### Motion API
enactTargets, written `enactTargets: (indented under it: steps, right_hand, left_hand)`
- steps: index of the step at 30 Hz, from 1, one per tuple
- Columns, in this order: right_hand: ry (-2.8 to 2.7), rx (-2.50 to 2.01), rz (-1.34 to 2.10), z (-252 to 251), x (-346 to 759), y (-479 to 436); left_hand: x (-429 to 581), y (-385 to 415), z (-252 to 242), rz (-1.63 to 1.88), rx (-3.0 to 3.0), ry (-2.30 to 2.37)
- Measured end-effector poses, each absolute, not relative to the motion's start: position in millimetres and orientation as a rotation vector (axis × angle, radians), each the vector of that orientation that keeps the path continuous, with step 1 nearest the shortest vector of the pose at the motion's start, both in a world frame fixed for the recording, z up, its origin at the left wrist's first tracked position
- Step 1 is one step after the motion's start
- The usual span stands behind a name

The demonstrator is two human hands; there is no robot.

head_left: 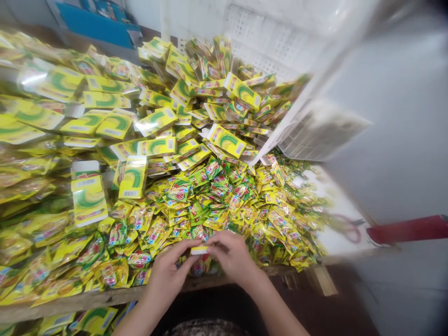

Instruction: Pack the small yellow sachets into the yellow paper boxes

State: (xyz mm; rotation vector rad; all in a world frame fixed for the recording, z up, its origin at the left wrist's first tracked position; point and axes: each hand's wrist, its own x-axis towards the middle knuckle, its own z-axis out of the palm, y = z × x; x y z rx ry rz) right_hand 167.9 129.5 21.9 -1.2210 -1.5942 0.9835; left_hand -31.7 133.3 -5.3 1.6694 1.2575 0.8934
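Between my two hands, close to the table's front edge, is a small yellow box with a white end facing me. My left hand pinches its left side between thumb and fingers. On the other side, my right hand grips it the same way. Just beyond my fingers lies a heap of small shiny candy packets in yellow and green wrappers. A larger pile of yellow cardboard boxes with green curves rises behind them. One box on the left lies with its white end flap up.
A white perforated plastic crate stands at the back, tipped over the boxes. To the right, scissors with pink handles lie near a red handle-like object. The wooden table edge runs along the front, with more packets below it.
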Motion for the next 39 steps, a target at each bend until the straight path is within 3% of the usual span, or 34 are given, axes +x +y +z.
enactTargets:
  steps: [4, 12, 18, 23, 30, 34, 39]
  right_hand:
    - [-1.628, -1.238, 0.961, 18, 172, 126]
    - [-1.249, -1.245, 1.315, 27, 163, 128]
    - [-1.474, -1.234, 0.983, 27, 162, 128]
    - [-1.668, -1.174, 0.907, 21, 167, 124]
    - [-1.815, -1.228, 0.720, 15, 162, 97]
    - [-1.676, -1.328, 0.624, 28, 173, 122]
    - [-1.678, -1.701, 0.387, 35, 181, 182]
  left_hand:
    - [-34, 130, -7, 0.832, 1.659, 1.204]
    - [-30, 138, 23, 0.755, 1.715, 1.168]
    - [-25, 143, 16, 0.828, 1.656, 1.129]
    - [-30, 140, 0, 1.051, 1.834, 1.063]
    - [-39, 129, -15, 1.051, 1.951, 0.939]
    - [-28, 124, -13, 1.082, 1.866, 1.121]
    - [-50, 119, 25, 1.257, 1.458, 1.486]
